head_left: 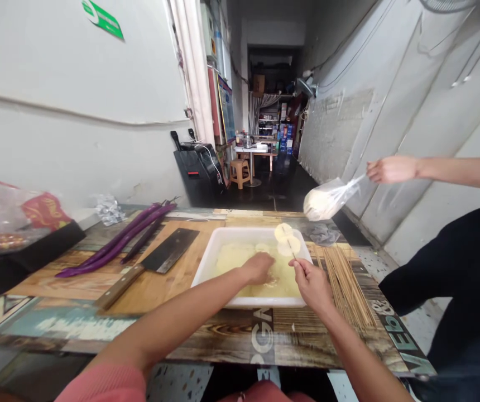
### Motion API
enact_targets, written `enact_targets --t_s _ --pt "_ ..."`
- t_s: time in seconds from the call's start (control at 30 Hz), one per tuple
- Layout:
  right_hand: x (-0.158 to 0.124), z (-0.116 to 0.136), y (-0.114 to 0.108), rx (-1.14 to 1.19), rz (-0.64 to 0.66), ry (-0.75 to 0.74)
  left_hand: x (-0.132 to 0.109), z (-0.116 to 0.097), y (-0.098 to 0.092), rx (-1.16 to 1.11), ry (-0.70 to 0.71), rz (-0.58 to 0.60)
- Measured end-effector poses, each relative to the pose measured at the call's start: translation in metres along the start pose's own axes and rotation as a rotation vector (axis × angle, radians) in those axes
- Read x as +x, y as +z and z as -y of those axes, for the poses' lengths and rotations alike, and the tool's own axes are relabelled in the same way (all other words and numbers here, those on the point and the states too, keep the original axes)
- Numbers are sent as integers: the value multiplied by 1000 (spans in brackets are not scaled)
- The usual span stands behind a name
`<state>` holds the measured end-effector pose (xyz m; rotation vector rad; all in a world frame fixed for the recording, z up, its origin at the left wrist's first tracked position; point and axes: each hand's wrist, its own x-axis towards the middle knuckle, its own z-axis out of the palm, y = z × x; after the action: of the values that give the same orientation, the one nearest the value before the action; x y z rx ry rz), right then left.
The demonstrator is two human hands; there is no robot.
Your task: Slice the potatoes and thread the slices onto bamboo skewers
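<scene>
A white tub (211, 262) holds yellowish water with pale potato slices (235, 258) in it. My left hand (260, 267) reaches into the tub, its fingers dipping into the water and partly hidden; whether they grip a slice I cannot make out. Over the tub's right edge, my right hand (312, 283) is closed on a thin bamboo skewer (293, 254). Two round pale slices (288, 245), which look like potato, are threaded on the skewer's upper end. Many loose bamboo skewers (346, 285) lie on the table just right of that hand.
A cleaver (172, 249) lies on a wooden cutting board (190, 237), beside long purple eggplants (116, 245). Far left stands a black tray (34, 254) with packets. At right, another person's hand (392, 169) holds up a clear plastic bag (327, 200) above the table's far corner.
</scene>
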<state>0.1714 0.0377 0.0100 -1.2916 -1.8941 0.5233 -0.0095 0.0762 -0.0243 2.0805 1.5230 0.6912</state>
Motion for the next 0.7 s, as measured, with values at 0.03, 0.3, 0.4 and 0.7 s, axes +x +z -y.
enact_targets --t_s 0.03,0.3,0.4,0.7 --pt "0 0 0 -7 4 -8 1 1 -1 23 -1 -1" --pt "1 -2 4 -37 98 -64 3 1 -38 54 -73 -6" --pt "1 -1 4 -45 129 -80 0 0 -48 -39 -22 29" --pt "0 2 1 201 210 7 9 2 -65 -829 -411 -265"
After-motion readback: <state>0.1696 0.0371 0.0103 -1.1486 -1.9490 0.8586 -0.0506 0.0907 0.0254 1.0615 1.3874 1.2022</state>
